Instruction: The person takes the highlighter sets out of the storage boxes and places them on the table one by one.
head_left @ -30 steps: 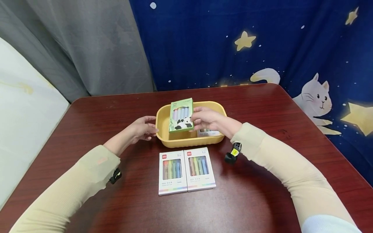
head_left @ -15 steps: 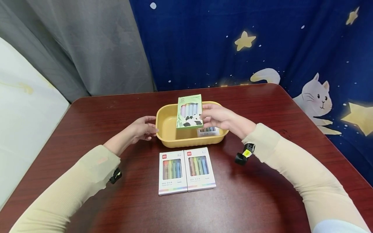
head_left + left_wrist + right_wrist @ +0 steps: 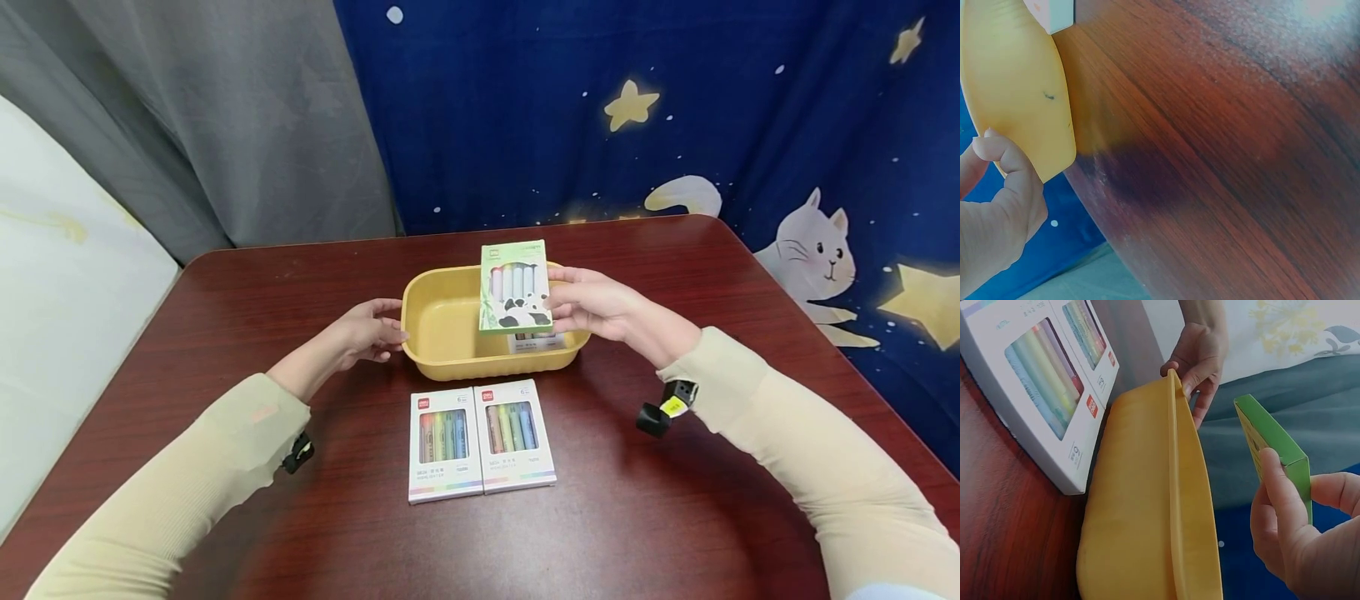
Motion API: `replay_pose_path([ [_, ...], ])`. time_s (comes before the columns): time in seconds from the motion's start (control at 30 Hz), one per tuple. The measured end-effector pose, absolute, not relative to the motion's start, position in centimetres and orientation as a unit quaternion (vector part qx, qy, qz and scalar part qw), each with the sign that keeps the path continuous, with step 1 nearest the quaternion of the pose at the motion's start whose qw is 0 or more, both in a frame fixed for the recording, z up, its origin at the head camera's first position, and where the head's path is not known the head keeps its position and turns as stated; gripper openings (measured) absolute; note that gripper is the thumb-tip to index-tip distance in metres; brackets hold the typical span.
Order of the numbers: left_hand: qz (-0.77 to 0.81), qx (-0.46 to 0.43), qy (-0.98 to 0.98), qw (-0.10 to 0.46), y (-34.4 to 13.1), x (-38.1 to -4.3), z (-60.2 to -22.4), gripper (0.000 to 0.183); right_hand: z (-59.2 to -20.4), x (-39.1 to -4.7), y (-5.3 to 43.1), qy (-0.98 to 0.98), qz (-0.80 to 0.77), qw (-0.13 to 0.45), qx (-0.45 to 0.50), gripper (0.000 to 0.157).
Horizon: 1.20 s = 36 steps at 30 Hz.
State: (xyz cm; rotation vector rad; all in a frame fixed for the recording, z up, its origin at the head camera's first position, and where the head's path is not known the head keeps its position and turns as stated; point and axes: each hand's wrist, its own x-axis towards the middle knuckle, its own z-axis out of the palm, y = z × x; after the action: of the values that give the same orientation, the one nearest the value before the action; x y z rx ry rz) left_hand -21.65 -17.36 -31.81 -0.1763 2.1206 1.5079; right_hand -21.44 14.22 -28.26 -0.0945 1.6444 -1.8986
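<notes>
left grip (image 3: 367,333) pinches the yellow basin's rim (image 3: 406,321), right grip (image 3: 600,307) the green box (image 3: 491,313); its panda (image 3: 523,315) shows only in the head view, long axis near-to-far.

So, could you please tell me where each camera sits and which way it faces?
Head: on the head, facing forward and down at the yellow tray and panda box; sleeved arms, left hand and right hand show.
Left wrist: worn there, facing the left fingers at the tray's end and the tabletop.
Right wrist: worn there, facing the right hand pinching the panda box; left hand shows at the tray's far end.
Head and right wrist share the tray, panda box and both hands.
</notes>
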Motion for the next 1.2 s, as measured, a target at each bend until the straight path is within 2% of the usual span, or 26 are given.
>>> replay_pose_path([
  [1.2, 0.559, -0.066, 0.784, 0.262, -17.4, -21.7, -31.9, 0.065, -28.7, -17.0, 21.6, 0.595, -0.728, 0.333, -0.071, 0.061],
])
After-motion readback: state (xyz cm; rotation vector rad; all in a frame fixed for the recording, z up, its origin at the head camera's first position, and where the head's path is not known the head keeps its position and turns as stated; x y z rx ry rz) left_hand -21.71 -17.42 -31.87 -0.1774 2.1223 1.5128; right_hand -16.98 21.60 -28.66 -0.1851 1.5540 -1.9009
